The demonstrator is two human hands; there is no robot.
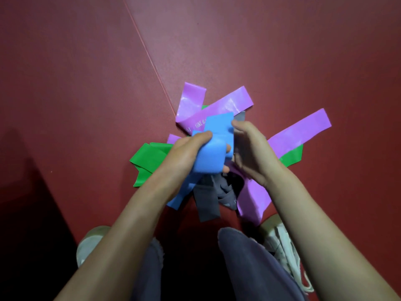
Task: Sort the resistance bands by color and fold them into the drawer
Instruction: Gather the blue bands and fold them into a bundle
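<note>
Left of the blue band [209, 155], a crumpled green band [149, 161] lies flat on the red floor [86, 83]. My left hand [184, 153] grips the blue band, thumb over its top and fingers curled underneath, clamping a thick matte fold. One loose end stands up above the fold and another trails down under my wrist. I count one blue. Just below the blue band show two dull grey strips [208, 203], and a third grey bit shows above it; whether they are one band I cannot tell. My right hand [249, 148] sits just right of the blue band, blurred, fingers half curled with the tips at its upper edge. Whether they pinch it I cannot tell. Glossy purple bands [299, 131] fan out above, right of and below the blue band, four long stretches showing. A second green patch peeks from under the purple, farther right.
</note>
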